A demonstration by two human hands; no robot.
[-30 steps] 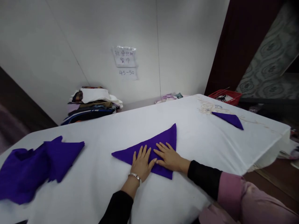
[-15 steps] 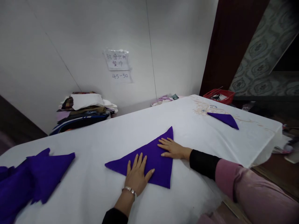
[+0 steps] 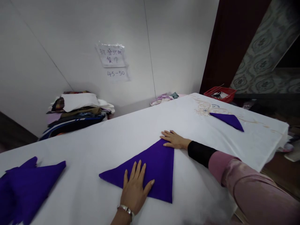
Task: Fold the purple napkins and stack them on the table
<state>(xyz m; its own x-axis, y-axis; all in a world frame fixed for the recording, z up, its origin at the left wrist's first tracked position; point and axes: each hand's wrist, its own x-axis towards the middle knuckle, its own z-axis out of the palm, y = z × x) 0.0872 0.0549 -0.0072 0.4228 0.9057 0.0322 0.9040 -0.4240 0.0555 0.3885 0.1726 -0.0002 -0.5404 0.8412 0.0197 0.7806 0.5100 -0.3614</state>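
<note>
A purple cloth napkin (image 3: 156, 170), folded into a triangle, lies flat on the white tablecloth (image 3: 86, 175) in front of me. My left hand (image 3: 135, 189) rests palm down on its lower left part, fingers spread, with a bracelet at the wrist. At the far upper corner, my right hand (image 3: 173, 139) lies flat with fingers stretched out and covers that tip. Neither hand grips the cloth. Loose purple napkins (image 3: 30, 190) are heaped at the near left. Far to the right is another folded purple napkin (image 3: 227, 120).
A pile of folded clothes (image 3: 79, 111) stands by the wall at the back left. Further along are some lilac fabrics (image 3: 162, 98). Behind the table's right end sits a red basket (image 3: 220, 94). A handwritten paper sign (image 3: 112, 59) hangs on the wall.
My right hand has slid outward along the napkin to its far tip. My left hand stays on the cloth. The view has shifted slightly, so the napkin appears lower and larger.
</note>
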